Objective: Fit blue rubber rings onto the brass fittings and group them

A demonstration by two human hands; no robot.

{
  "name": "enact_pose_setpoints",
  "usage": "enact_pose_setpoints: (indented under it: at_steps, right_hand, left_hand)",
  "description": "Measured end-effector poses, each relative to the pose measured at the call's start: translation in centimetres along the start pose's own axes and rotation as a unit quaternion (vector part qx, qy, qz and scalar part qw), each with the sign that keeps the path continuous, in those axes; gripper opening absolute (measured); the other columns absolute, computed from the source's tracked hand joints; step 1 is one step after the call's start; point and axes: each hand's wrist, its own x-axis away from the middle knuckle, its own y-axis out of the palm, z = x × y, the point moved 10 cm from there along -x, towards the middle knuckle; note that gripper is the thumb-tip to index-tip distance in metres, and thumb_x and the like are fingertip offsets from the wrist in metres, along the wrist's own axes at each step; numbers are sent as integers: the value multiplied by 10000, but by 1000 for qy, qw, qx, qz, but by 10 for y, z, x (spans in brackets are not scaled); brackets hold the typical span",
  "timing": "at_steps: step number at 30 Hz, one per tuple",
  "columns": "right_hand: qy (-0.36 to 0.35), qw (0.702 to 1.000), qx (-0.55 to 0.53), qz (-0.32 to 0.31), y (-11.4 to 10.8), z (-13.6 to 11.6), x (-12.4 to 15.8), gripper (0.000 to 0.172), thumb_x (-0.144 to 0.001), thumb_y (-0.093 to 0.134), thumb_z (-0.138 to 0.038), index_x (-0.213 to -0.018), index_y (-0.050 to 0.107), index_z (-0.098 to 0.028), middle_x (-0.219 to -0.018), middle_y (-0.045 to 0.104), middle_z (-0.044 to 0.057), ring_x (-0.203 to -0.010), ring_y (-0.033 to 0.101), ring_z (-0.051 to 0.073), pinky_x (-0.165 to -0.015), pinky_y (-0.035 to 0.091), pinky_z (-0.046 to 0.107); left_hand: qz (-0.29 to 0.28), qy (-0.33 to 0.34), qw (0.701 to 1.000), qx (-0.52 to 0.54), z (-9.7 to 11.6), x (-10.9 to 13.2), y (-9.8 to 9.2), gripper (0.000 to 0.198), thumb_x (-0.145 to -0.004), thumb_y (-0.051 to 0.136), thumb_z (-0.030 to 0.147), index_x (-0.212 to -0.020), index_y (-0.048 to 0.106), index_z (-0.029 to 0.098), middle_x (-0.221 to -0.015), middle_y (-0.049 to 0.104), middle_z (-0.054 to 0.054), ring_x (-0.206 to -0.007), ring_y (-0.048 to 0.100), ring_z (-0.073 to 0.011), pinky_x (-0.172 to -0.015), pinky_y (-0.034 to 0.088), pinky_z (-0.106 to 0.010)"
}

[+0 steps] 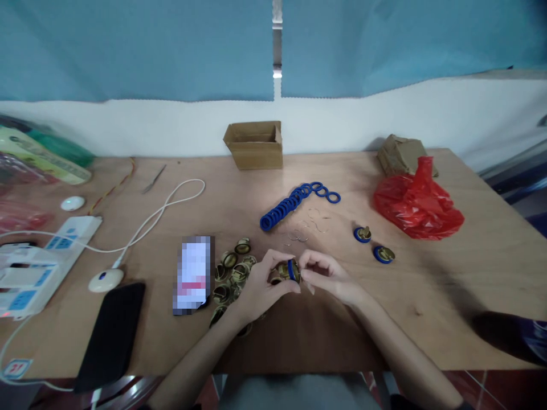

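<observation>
Between thumb and fingers, my left hand point(258, 287) grips a round brass-coloured part with a blue ring point(293, 270) around it. My right hand point(327, 277) is closed in a pinch at the right side of that part; what its fingertips hold, if anything, is too small to make out. Similar brass-coloured parts point(239, 272) lie in a heap beside and under my left forearm. Beyond my hands runs a row of loose blue rings point(282, 213), with several thin wire rings point(317, 221) scattered nearby. Two brass parts with blue rings point(363, 233) rest to the right.
Left of the heap lie a lit phone point(193, 273), a black phone point(111, 336), a white cable point(160, 210) and a power strip point(64, 267). An open cardboard box point(256, 154) stands at the back. To the right are a red plastic bag point(416, 205) and a dark bottle point(508, 336).
</observation>
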Motion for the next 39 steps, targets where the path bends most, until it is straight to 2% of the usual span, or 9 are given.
enact_pose_setpoints:
  at_steps: [4,7,10,16,22,25,28,31,39]
  right_hand:
    - [-17,1000,18,9,1,-6,1,306,-932,685,-456,-868,545,-191,-677,530,-53,-539,476,83,-523,365,218]
    - [-50,994,93,27,2,-19,5,228,-970,638,-375,-873,546,-191,-708,543,-38,-596,508,96,-563,393,224]
    - [-121,973,189,48,3,-40,12,130,-980,605,-270,-881,571,-192,-799,577,-6,-704,560,120,-648,450,249]
    - [-255,881,389,84,19,-73,25,72,-960,604,-150,-909,585,-196,-861,597,17,-774,590,142,-699,495,269]
    - [-326,779,524,108,42,-83,34,66,-995,551,-133,-982,593,-182,-857,649,48,-779,644,166,-678,569,275]
    - [-352,732,572,110,52,-85,37,106,-1008,517,-124,-988,612,-168,-851,687,62,-804,678,179,-707,598,290]
    - [-369,701,598,121,57,-88,40,126,-1004,516,-109,-988,632,-155,-867,715,75,-816,701,181,-733,610,296]
    - [-368,694,606,126,59,-90,41,132,-1003,523,-106,-997,651,-135,-882,729,85,-832,715,180,-754,617,292]
    - [-343,716,596,117,55,-86,37,207,-1010,488,-108,-1013,682,-179,-887,738,82,-858,731,198,-778,639,309]
  left_hand:
    - [-4,20,1000,-7,4,0,1,360,-752,770,177,-1074,618,225,-890,702,15,-780,673,-155,-704,513,-252]
    - [-12,38,999,-14,6,1,3,346,-777,743,165,-1088,605,229,-899,691,11,-788,671,-158,-712,515,-256]
    - [-17,72,997,-19,10,3,4,351,-822,704,151,-1139,579,238,-982,678,-16,-872,671,-171,-778,524,-274]
    - [-56,127,990,26,23,8,9,318,-973,557,201,-1280,494,256,-1260,560,-102,-1182,586,-230,-1024,466,-369]
    - [-78,74,985,138,24,3,10,167,-1073,396,319,-1165,519,253,-1313,562,-107,-1234,542,-221,-1075,402,-387]
    - [-80,66,975,197,21,2,10,144,-1073,411,302,-1131,534,255,-1321,572,-94,-1280,525,-218,-1122,357,-404]
    - [-87,70,967,230,21,2,11,136,-1064,437,289,-1132,549,249,-1347,568,-101,-1274,542,-223,-1116,372,-411]
    - [-95,83,966,228,26,3,10,130,-1059,452,282,-1130,552,239,-1365,565,-116,-1262,556,-227,-1095,399,-410]
    - [-61,103,981,153,36,1,2,176,-1010,547,399,-1027,606,234,-1292,629,-128,-1210,623,-248,-1054,492,-435]
